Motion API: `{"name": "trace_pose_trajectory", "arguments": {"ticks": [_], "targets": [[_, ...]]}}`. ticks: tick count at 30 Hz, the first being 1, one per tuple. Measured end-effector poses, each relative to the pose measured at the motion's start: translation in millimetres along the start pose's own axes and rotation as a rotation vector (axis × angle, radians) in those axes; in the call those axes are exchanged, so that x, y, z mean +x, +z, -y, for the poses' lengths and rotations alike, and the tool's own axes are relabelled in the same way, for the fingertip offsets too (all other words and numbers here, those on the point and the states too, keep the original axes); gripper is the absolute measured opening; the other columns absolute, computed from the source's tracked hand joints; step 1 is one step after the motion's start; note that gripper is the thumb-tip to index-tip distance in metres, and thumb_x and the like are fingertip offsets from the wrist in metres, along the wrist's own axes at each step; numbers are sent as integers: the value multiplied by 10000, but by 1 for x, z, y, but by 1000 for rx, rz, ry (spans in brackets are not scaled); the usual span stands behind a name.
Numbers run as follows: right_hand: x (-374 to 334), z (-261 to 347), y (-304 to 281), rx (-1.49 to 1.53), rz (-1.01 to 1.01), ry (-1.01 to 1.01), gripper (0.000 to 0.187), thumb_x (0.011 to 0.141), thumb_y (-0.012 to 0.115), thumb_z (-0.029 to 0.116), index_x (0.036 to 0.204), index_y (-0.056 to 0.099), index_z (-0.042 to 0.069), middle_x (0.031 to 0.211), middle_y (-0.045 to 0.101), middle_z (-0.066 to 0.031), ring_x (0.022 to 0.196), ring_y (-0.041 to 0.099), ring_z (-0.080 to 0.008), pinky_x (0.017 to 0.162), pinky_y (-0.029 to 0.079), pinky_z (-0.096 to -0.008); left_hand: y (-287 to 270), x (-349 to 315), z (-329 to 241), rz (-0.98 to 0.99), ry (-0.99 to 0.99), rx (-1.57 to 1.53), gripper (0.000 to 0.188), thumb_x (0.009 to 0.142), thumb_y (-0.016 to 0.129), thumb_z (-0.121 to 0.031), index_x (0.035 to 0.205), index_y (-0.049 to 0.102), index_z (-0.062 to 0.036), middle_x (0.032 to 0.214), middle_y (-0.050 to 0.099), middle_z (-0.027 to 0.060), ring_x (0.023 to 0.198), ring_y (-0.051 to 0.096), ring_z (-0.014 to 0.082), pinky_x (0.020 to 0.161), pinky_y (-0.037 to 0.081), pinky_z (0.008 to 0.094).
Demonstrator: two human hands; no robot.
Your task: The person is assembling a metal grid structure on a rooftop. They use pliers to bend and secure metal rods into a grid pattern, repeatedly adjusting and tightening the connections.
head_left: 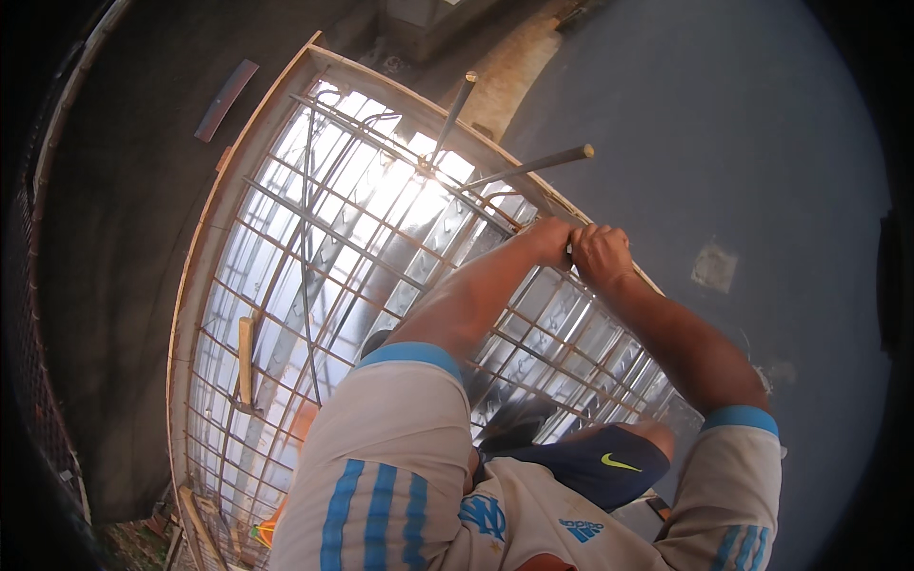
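Observation:
My left hand (548,240) and my right hand (602,255) meet at the right edge of a grid of steel rebar (367,228), close to the wooden board (562,202) that borders it. Both sets of fingers are curled and closed. Whatever they grip is hidden between them and too small to make out. Just beyond my hands, a thick dark bar (533,167) with a yellowish end sticks up at a slant. A second such bar (455,112) stands farther to the left.
A hammer with a wooden handle (246,357) lies on the rebar at the left. Corrugated shiny metal sheeting (381,162) shows beneath the grid. A reddish flat strip (227,100) lies outside the left board, and a grey wall or surface (724,143) fills the right side.

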State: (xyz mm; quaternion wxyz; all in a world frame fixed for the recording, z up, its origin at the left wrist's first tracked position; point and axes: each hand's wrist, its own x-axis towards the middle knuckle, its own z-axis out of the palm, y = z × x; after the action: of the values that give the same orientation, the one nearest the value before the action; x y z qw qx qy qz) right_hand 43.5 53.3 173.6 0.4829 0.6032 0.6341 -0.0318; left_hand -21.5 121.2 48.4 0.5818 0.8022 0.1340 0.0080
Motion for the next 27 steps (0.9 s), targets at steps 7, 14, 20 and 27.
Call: {"name": "trace_pose_trajectory", "arguments": {"ticks": [7,14,20,27], "targets": [[14,-1,-9,448,358,-43,353,843,591,192,1139,645,10,1050,696,-124,909,697,-249,596,561,-436,15,-40,5,-229,156,107,540,659,775,-193,1140,556,-83,1043,623,145,1076,564,327,1019,363,458],[20,-22,-10,1041,916,107,260,764,550,146,962,619,-8,795,627,-114,657,649,-250,587,531,-470,36,-60,9,-488,252,265,529,653,806,-214,1088,538,-75,1077,561,118,1117,494,333,1038,312,463],[6,-29,23,1558,1065,120,213,764,563,181,875,573,-1,691,553,-95,593,611,-228,565,530,-445,45,-44,-10,-335,5,181,410,668,787,-241,953,549,-69,965,617,149,995,580,337,904,414,452],[-2,-16,-9,611,68,2,319,775,650,218,1011,627,4,735,605,-99,699,639,-247,601,507,-447,40,-26,-3,-389,-48,71,328,649,775,-243,832,570,-63,813,647,171,848,641,370,761,495,459]]}}
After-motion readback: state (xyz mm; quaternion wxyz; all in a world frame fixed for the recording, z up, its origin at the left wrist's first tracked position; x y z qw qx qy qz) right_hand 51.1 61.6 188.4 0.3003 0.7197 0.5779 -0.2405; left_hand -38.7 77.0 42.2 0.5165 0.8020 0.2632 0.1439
